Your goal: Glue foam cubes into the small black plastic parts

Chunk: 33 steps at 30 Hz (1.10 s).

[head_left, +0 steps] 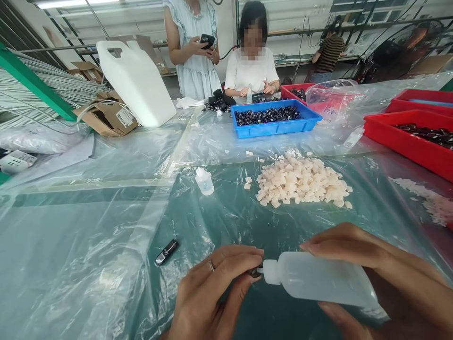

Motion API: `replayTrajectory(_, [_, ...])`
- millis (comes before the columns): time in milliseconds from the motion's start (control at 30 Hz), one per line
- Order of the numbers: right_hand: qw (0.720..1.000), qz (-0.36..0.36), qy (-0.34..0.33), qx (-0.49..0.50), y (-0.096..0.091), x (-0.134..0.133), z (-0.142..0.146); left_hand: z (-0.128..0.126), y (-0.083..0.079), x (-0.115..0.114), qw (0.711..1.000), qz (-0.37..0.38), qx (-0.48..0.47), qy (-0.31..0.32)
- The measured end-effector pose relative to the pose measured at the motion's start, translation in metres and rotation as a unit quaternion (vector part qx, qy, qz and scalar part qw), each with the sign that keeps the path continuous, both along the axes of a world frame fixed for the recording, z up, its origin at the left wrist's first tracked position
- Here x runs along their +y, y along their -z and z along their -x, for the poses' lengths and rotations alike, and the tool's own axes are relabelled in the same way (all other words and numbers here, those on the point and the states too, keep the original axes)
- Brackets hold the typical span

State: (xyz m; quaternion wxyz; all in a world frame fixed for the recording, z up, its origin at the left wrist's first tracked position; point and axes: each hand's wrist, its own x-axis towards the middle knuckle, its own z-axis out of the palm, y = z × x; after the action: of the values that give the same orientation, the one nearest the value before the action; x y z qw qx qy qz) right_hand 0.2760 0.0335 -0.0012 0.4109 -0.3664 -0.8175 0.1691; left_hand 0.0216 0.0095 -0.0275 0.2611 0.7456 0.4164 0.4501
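My right hand (375,264) is wrapped round a translucent plastic squeeze bottle (318,278), which lies nearly level with its nozzle pointing left. Between the thumb and fingers of my left hand (212,288) is a small dark piece (254,272), mostly hidden by the fingertips. The bottle's nozzle tip touches or almost touches that piece. Left of my hands, a small black and silver piece (166,252) lies on the plastic-covered table. Farther back stands a small white bottle (204,181), and a heap of cream-coloured small pieces (302,182) lies to its right.
A blue tray (278,130) and a red tray (410,137) hold many dark pieces. At the back left stand a large white jug (138,85) and a cardboard box (109,118). Across the table a co-worker (253,66) sits; another person (193,47) stands holding a phone.
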Motion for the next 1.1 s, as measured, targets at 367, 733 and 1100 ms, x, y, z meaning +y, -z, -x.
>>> replayTrajectory(367, [0.999, 0.000, -0.016, -0.032, 0.007, -0.001, -0.005, 0.001, 0.002, 0.000, 1.000, -0.005, 0.011, -0.006])
replayTrajectory(733, [0.997, -0.025, -0.022, -0.073, 0.013, -0.003, -0.013, 0.000, 0.002, 0.000, 1.000, 0.004, 0.018, 0.008])
replayTrajectory(1100, [0.994, 0.044, 0.064, 0.078, -0.002, 0.005, 0.000, -0.009, -0.007, -0.007, 0.996, 0.082, 0.006, -0.045])
